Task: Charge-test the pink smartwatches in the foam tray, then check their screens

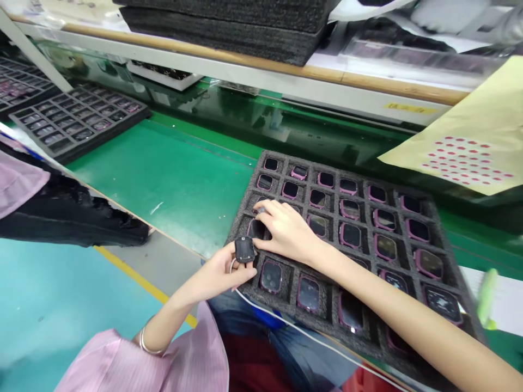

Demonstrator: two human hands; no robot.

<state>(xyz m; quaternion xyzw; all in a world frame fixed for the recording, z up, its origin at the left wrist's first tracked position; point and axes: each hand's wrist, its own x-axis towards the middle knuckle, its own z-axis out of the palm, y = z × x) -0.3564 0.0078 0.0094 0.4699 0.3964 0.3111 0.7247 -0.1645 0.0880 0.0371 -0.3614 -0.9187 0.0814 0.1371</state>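
My left hand (224,272) grips a small black square device (244,249) with rounded corners, at the near left corner of a dark foam tray (286,272). A white cable (281,318) runs from beneath that hand along the tray's front edge. Over the tray's left columns reaches my right hand (284,228), its thumb and forefinger apart on two sides of a watch case (256,228) in its slot. I see no watch lifted between those fingers. Pink-framed watch cases with dark faces, such as this one (271,276), sit in the compartments; my right forearm covers several.
Another filled tray (81,122) lies at the far left, near a person's dark-clothed leg (81,212). Above the green bench (183,179) runs a shelf (245,62) bearing black foam blocks (229,27). Yellow paper (466,141) hangs at right; a green pen-like object (487,296) lies below.
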